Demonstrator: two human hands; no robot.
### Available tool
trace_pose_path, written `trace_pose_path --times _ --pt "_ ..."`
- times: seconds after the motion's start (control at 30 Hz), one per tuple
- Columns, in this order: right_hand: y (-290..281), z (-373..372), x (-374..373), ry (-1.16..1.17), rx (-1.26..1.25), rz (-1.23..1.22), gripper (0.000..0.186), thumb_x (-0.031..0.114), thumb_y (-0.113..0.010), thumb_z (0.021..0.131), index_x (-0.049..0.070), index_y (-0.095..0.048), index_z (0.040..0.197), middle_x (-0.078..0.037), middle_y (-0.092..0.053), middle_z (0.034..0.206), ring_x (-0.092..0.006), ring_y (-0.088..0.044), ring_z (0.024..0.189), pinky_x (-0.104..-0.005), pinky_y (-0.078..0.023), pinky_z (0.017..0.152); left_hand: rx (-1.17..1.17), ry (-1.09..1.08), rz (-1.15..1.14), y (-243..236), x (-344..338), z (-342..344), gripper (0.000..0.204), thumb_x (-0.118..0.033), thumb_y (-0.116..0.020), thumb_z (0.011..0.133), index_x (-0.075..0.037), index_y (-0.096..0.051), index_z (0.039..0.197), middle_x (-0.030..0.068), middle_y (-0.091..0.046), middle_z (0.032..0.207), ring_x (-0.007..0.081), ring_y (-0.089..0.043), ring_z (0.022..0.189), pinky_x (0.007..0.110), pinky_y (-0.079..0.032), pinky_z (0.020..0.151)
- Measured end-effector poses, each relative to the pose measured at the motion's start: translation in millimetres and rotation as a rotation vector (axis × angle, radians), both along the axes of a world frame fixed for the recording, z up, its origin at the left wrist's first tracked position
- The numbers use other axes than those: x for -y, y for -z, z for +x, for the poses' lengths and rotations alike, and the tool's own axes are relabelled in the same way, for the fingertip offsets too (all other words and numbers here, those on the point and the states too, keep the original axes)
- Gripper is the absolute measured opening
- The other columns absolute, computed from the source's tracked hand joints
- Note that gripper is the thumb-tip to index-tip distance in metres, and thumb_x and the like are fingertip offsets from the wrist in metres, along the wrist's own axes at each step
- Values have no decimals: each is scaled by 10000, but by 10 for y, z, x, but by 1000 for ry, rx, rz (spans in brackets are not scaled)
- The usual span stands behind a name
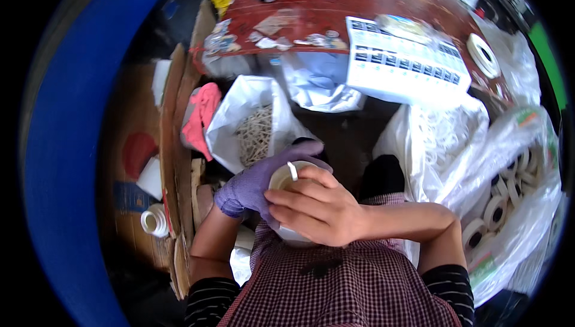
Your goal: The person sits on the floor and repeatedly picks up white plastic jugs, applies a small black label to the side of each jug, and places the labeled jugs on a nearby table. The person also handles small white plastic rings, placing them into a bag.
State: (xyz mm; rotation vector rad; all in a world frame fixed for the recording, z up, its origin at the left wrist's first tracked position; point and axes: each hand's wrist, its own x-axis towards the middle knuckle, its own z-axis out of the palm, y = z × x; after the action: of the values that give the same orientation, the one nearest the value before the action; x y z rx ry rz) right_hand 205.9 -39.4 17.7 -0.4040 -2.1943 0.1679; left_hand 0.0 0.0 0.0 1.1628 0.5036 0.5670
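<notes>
A white plastic jar (280, 178) is held close against my apron, its round mouth facing up. My left hand (254, 182), in a purple glove, wraps round its far left side. My bare right hand (326, 210) lies across the jar from the right, fingers bent over its rim. At the mouth, beside my right fingertips, a small narrow white strip (292, 171) sticks up. Whether those fingers pinch the strip cannot be made out. My right hand hides much of the jar's opening and side.
Beyond my hands stands a white sack (233, 111) of thin pale pieces. White rings fill another sack (413, 135) at right, near a clear bag (542, 147) of white rolls. A red table (335, 3) spans the far side; a cardboard box (171, 147) stands left.
</notes>
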Motion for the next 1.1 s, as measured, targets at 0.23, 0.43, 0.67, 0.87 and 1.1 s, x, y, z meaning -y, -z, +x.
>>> trace_pose_path --times 0.23,0.43,0.67,0.87,1.1 --pt "74 229 17 55 -61 -182 284 232 -710 830 56 -687 1052 -43 -698 948 -179 -655 882 -448 -417 997 -53 -28 136 74 36 154 1345 -189 -950 538 7 -90 1554 142 -539 1347 244 -554 1222 392 -408 1092" --pt "-36 164 0 37 72 -65 305 282 -680 859 19 -533 813 -71 -545 702 -216 -618 677 -337 -499 782 -362 -264 4 -8 210 397 888 -170 -628 917 -101 -33 1572 188 -539 1316 254 -594 1181 386 -454 1065" --pt "147 142 64 -51 -25 -166 322 317 -654 909 76 -537 730 -37 -529 547 -258 -561 487 -374 -438 501 -274 -254 55 -284 355 498 1052 -34 -724 791 -122 -30 1578 211 -571 1269 290 -619 1100 413 -493 990" --pt "-37 165 -74 -185 -10 -120 393 395 -650 896 78 -549 686 -44 -500 495 -273 -570 502 -404 -419 499 -319 -241 332 -456 405 426 1121 -127 -783 727 -81 -53 1577 188 -488 1377 286 -557 1195 412 -448 1039" --pt "-33 322 -299 -160 25 106 253 319 -605 910 119 -705 1029 -52 -710 1023 -265 -601 1179 -528 -300 1155 -567 -570 788 -352 441 62 1258 -128 -898 583 -32 -111 1560 174 -472 1412 289 -513 1257 424 -422 1068"
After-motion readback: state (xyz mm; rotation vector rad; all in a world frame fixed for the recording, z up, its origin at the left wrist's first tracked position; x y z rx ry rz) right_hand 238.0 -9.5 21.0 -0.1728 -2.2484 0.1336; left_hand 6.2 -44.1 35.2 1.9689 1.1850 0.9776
